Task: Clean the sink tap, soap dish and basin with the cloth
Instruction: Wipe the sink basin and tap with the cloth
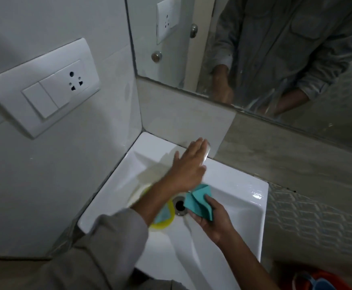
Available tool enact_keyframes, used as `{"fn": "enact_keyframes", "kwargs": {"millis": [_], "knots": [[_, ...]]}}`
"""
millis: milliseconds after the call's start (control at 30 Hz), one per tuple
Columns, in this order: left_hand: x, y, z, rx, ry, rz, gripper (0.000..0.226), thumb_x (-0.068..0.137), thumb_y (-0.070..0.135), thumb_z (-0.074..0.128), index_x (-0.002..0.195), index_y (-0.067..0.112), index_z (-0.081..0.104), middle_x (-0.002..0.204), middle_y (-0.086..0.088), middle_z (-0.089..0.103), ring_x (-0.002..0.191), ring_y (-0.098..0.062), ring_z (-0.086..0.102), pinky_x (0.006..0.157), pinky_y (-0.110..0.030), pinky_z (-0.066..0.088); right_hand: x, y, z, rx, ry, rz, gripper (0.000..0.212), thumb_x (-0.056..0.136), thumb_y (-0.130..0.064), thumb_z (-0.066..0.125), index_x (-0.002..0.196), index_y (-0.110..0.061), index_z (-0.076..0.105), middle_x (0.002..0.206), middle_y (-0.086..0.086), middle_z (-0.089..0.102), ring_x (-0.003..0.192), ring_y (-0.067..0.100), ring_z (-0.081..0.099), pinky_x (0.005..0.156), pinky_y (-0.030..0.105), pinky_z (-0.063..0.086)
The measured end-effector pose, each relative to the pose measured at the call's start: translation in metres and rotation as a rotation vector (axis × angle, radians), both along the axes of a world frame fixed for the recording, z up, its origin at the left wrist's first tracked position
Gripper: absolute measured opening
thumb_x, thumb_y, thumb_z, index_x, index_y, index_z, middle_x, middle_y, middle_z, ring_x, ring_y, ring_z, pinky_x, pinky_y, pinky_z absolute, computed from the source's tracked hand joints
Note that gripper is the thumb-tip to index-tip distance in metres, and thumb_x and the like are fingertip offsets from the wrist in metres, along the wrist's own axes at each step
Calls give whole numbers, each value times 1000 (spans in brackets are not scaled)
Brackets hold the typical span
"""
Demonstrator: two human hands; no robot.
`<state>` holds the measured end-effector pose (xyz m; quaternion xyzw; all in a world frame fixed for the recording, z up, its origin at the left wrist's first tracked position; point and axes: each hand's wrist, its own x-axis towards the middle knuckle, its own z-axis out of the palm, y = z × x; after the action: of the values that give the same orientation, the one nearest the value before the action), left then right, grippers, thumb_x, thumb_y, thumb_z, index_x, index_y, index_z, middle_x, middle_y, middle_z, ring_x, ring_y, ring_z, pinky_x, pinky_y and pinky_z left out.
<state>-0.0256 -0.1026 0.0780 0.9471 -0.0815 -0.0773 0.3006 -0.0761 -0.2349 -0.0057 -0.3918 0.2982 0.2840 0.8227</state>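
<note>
My right hand [213, 219] grips the teal cloth [200, 203] over the basin [244, 206] drain. My left hand [188, 166], fingers extended, covers the tap at the basin's back edge; whether it grips, I cannot tell.

You have one view only, from the camera on your head, wide-angle and tilted steeply down. It looks forward over the white basin [244, 197] from close above, with your forearms entering from the bottom edge. The corner walls fill the left side, and the mirror [275, 49] crosses the upper right, facing back at you.
</note>
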Motion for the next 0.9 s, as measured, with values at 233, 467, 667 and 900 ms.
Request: {"fn": "enact_keyframes", "kwargs": {"millis": [233,467,667,900], "knots": [[6,11,-3,38,38,-108,68,101,28,34,152,26,-10,160,10,-19,149,-14,-6,116,-54,1,24,-35,26,-1297,-807,-196,36,94,-1,47,126,-13,58,126,10,63,104,1,60,91,14,45],[8,9,-6,68,43,-90,71,101,30,36,151,28,-14,160,12,-20,149,-14,-7,117,-51,-1,50,23,-23,-1908,-951,811,65,95,-12,28,151,-4,-5,161,15,-7,149,29,-8,119,45,-8],[8,10,-5,39,46,-85,69,100,29,35,152,28,-12,160,13,-18,149,-12,-5,117,-51,-1,45,-45,-26,-2024,-923,805,75,86,5,30,152,-8,-4,162,11,-5,149,28,-9,121,49,0],[6,5,-1,52,33,-50,68,102,29,35,152,25,-10,161,10,-17,150,-14,-5,118,-49,0,43,30,-25,-1982,-863,807,67,97,-15,31,150,-6,-9,160,18,-10,147,38,-11,116,56,-7]]}}
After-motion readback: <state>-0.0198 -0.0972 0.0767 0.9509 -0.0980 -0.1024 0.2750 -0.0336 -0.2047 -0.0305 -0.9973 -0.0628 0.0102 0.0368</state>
